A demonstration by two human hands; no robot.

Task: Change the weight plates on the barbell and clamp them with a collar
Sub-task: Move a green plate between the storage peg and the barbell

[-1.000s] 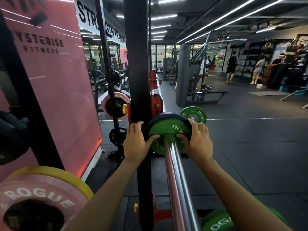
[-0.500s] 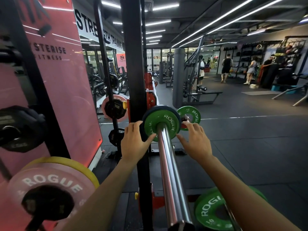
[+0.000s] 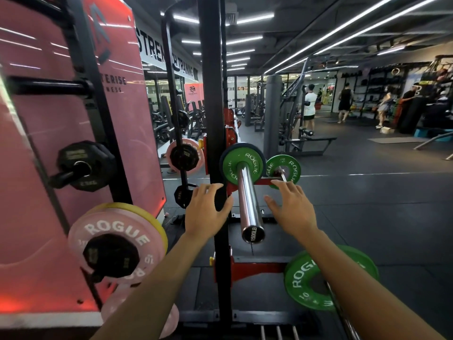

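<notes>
A chrome barbell sleeve (image 3: 248, 204) points toward me. A green Rogue plate (image 3: 241, 163) with a dark rim sits pushed to its far end. My left hand (image 3: 206, 209) hovers left of the sleeve with fingers spread, in front of the black rack upright (image 3: 213, 94). My right hand (image 3: 291, 207) hovers right of the sleeve, fingers straight. Neither hand touches the plate or bar. No collar is visible on the sleeve.
A second green plate (image 3: 284, 169) hangs on a farther bar. Another green plate (image 3: 316, 278) sits low at the right under my forearm. Pink and yellow Rogue plates (image 3: 115, 244) and black plates (image 3: 85, 165) hang on storage pegs at left. Several people stand far right.
Both hands have let go of the green plate and drawn back toward me along the sleeve. The plate stays seated at the far end. The view has pulled back.
</notes>
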